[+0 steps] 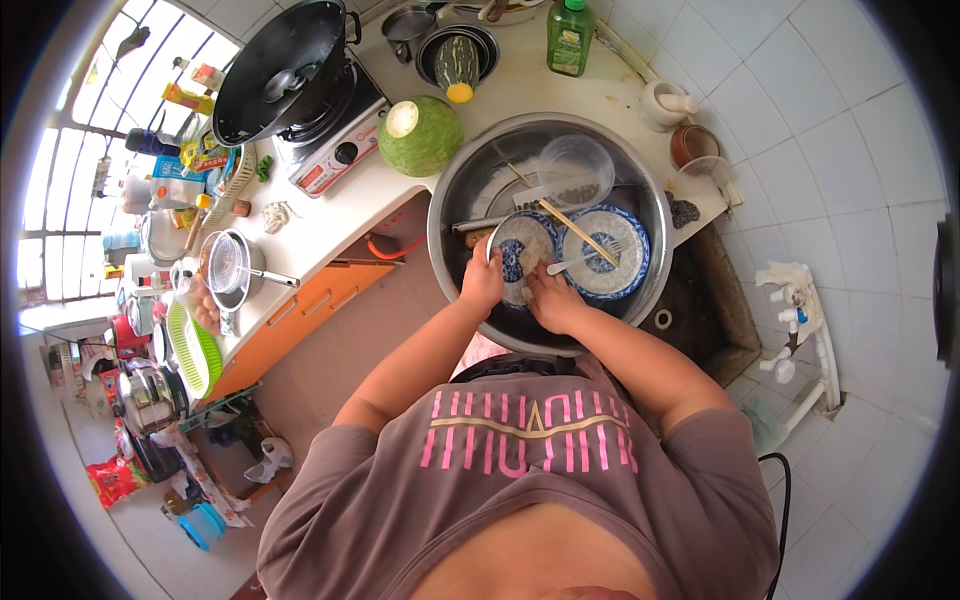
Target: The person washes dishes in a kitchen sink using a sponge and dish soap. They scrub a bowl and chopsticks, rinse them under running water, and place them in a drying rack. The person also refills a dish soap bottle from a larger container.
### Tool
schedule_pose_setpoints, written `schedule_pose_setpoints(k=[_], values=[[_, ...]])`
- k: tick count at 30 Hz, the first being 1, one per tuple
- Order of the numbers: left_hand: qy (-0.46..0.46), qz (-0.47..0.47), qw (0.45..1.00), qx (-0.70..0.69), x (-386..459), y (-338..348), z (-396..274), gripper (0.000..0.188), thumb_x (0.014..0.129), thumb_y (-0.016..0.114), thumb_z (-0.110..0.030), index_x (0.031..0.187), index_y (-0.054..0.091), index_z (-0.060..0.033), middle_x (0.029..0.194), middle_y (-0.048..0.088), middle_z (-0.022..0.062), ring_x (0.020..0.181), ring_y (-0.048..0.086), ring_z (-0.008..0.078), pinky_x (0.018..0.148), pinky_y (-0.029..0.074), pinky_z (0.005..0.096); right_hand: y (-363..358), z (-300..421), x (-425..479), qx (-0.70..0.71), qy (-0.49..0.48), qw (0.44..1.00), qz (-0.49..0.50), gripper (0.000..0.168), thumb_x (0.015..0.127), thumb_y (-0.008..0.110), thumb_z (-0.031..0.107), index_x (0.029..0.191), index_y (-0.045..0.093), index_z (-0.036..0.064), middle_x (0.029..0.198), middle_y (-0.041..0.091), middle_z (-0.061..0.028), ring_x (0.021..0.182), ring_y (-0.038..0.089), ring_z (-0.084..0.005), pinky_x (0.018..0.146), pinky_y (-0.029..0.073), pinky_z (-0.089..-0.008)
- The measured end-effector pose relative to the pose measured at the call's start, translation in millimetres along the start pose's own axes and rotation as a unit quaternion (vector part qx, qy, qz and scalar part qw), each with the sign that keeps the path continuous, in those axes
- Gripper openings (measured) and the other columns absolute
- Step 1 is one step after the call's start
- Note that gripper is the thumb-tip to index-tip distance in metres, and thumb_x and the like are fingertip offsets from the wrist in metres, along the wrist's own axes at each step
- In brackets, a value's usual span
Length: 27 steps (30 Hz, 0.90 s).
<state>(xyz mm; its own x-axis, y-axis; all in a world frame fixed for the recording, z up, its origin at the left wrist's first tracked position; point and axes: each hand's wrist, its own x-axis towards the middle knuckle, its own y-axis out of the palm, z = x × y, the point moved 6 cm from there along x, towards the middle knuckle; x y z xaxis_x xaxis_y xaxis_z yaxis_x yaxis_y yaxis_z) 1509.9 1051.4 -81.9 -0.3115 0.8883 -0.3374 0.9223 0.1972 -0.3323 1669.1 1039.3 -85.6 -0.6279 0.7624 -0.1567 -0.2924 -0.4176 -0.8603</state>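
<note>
A blue-and-white patterned dish (pixel 511 257) is tilted inside a large stainless steel basin (pixel 439 217). My left hand (pixel 482 279) grips its left rim. My right hand (pixel 553 300) presses a pale, wet-looking cloth (pixel 535 253) against the inside of the dish. Beside it on the right lies a second blue-and-white plate (pixel 634 274) with a fork (pixel 581 260) and wooden chopsticks (pixel 576 230) across it. Behind them sit a clear round plastic container (pixel 576 161) and a perforated strip-like utensil (pixel 531 197), partly hidden. My right fingertips are partly covered by the cloth.
Under the basin's right side is a dark sink (pixel 697 315). A green bottle (pixel 570 37), a green melon (pixel 435 142) and a mortar (pixel 664 105) stand around the basin. Left are a gas stove (pixel 341 154) with a black wok (pixel 262 56) and a steel strainer (pixel 229 262).
</note>
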Motion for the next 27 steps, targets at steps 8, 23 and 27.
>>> schedule_pose_setpoints(k=[8, 23, 27], values=[[-0.024, 0.017, 0.994, 0.103, 22, -4, -7, 0.033, 0.095, 0.046, -0.026, 0.12, 0.057, -0.0056, 0.098, 0.065, 0.0226, 0.091, 0.062, 0.0367, 0.081, 0.047, 0.0406, 16, 30, 12, 0.39, -0.067, 0.917, 0.056, 0.064, 0.084, 0.061, 0.021, 0.141, 0.037, 0.004, 0.14, 0.041, -0.0217, 0.132, 0.036, -0.0379, 0.109, 0.031, -0.0417], [-0.058, 0.114, 0.983, -0.131, -4, 5, 23, 0.073, 0.082, 0.058, -0.01, 0.148, 0.025, -0.0114, 0.13, 0.052, 0.0153, 0.113, 0.055, 0.0257, 0.094, 0.044, 0.0376, -16, 50, 13, 0.277, 0.116, 0.951, 0.077, 0.047, 0.078, 0.069, 0.019, 0.121, 0.055, 0.006, 0.122, 0.057, -0.0193, 0.111, 0.056, -0.0376, 0.092, 0.046, -0.0401], [-0.049, 0.108, 0.987, -0.105, 13, 5, 19, 0.052, 0.084, 0.043, -0.007, 0.136, 0.046, -0.0046, 0.12, 0.059, 0.0167, 0.111, 0.055, 0.0268, 0.097, 0.04, 0.0324, 22, 28, 1, 0.206, -0.075, 0.974, 0.054, 0.068, 0.078, 0.07, 0.023, 0.138, 0.041, 0.01, 0.137, 0.044, -0.0189, 0.128, 0.043, -0.0345, 0.101, 0.041, -0.0409]])
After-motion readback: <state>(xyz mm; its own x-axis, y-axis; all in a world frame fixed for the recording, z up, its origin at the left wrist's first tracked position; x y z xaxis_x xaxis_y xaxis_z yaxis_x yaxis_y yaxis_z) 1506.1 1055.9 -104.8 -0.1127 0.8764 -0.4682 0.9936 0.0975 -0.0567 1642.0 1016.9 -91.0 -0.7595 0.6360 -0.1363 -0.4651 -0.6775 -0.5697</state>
